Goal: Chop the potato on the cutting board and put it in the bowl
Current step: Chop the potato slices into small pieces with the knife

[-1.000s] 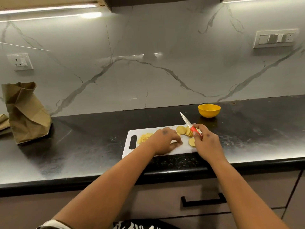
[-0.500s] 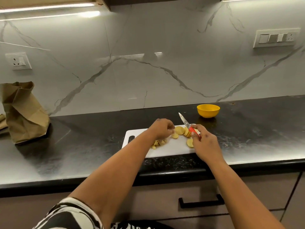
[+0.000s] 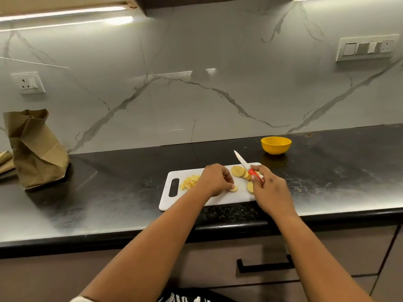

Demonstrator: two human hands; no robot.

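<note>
A white cutting board (image 3: 220, 199) lies on the black counter. A heap of chopped potato pieces (image 3: 189, 182) sits near its handle slot. Round potato slices (image 3: 238, 171) lie overlapped at the board's far right. My left hand (image 3: 214, 178) pinches one potato slice (image 3: 233, 188) down on the board's middle. My right hand (image 3: 269, 190) grips the red handle of a small knife (image 3: 242, 160), its white blade raised and pointing away to the left above the slices. Another slice (image 3: 250, 186) lies beside my right hand. A yellow bowl (image 3: 276, 145) stands behind the board to the right.
A crumpled brown paper bag (image 3: 36, 149) stands at the counter's far left. The marble backsplash carries a socket (image 3: 29, 82) on the left and a switch panel (image 3: 367, 47) on the right. A drawer with a black handle (image 3: 265, 263) sits below the counter edge.
My left hand carried a slice from the stack on the right to the middle of the board and now holds it down there. The knife hand stayed nearly in place.
</note>
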